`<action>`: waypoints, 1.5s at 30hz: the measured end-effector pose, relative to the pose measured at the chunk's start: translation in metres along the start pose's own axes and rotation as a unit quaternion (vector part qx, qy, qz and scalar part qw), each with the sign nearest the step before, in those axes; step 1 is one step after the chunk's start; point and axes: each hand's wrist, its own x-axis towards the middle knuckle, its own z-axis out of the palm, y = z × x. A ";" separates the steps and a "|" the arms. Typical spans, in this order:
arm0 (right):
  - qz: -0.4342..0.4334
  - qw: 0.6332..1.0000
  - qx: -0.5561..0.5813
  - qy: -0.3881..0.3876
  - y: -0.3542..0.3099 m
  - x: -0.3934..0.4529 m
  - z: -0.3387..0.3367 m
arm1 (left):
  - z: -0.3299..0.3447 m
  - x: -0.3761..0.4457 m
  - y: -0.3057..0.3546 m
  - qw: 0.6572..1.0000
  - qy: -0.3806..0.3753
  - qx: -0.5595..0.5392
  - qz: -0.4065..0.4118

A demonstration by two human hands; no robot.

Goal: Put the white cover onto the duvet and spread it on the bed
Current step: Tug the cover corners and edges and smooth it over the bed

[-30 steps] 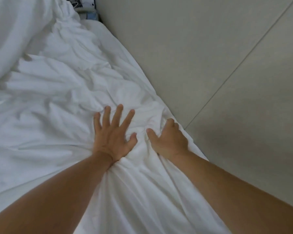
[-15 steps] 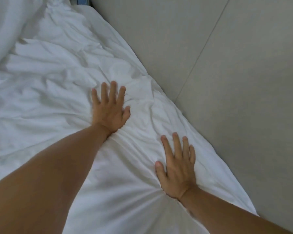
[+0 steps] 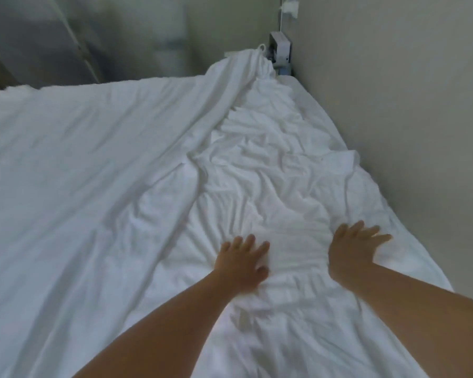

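While both flat hands, left hand (image 3: pixel 241 261) and right hand (image 3: pixel 352 249), press the white cover (image 3: pixel 257 165), sweep wrinkles outward toward the wall (image 3: pixel 407 105).

Motion blurs right hand (image 3: pixel 350 252); both forearms cut off below.

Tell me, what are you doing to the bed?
A person is making it. Both hands lie flat, fingers spread, on the white cover: the left hand and the right hand press side by side near the wall. The fabric around them is very wrinkled, while the part to the left looks smoother. So the cover is laid out but not yet neat.
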 end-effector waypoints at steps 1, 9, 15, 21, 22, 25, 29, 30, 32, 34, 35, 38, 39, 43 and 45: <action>-0.057 0.998 0.000 -0.004 -0.009 -0.030 -0.022 | -0.019 -0.023 -0.005 0.999 -0.030 -0.011 -0.006; -0.354 0.921 0.159 0.029 0.030 -0.278 -0.167 | -0.166 -0.317 -0.044 0.987 0.004 -0.103 -0.124; -0.417 0.893 0.169 0.025 0.064 -0.394 -0.211 | -0.183 -0.529 -0.076 0.985 -0.006 -0.065 -0.157; -0.497 0.863 0.069 0.055 0.015 -0.473 -0.178 | -0.095 -0.627 -0.140 0.932 0.046 -0.268 -0.241; -0.496 0.864 0.076 0.042 -0.005 -0.488 -0.164 | -0.073 -0.636 -0.152 0.919 0.056 -0.292 -0.258; -0.489 0.866 0.104 0.000 -0.070 -0.548 -0.134 | -0.019 -0.665 -0.184 0.888 0.076 -0.354 -0.284; -0.484 0.861 0.153 -0.013 -0.184 -0.647 -0.112 | 0.030 -0.699 -0.249 0.866 0.110 -0.401 -0.278; -0.489 0.856 0.168 -0.011 -0.212 -0.673 -0.110 | 0.038 -0.707 -0.269 0.859 0.122 -0.414 -0.274; -0.489 0.850 0.196 -0.009 -0.264 -0.720 -0.111 | 0.050 -0.724 -0.310 0.850 0.130 -0.434 -0.268; -0.484 0.847 0.221 -0.023 -0.307 -0.762 -0.117 | 0.061 -0.743 -0.349 0.841 0.127 -0.455 -0.265; -0.482 0.845 0.231 -0.034 -0.324 -0.781 -0.120 | 0.065 -0.755 -0.367 0.835 0.120 -0.466 -0.267; -0.484 0.838 0.243 -0.065 -0.370 -0.826 -0.127 | 0.082 -0.788 -0.425 0.818 0.108 -0.481 -0.296; -0.490 0.835 0.241 -0.071 -0.386 -0.837 -0.130 | 0.088 -0.797 -0.444 0.811 0.113 -0.483 -0.309; -0.503 0.821 0.253 -0.091 -0.454 -0.866 -0.138 | 0.110 -0.823 -0.515 0.767 0.125 -0.497 -0.386; -0.504 0.815 0.262 -0.115 -0.498 -0.879 -0.135 | 0.126 -0.831 -0.554 0.739 0.125 -0.510 -0.422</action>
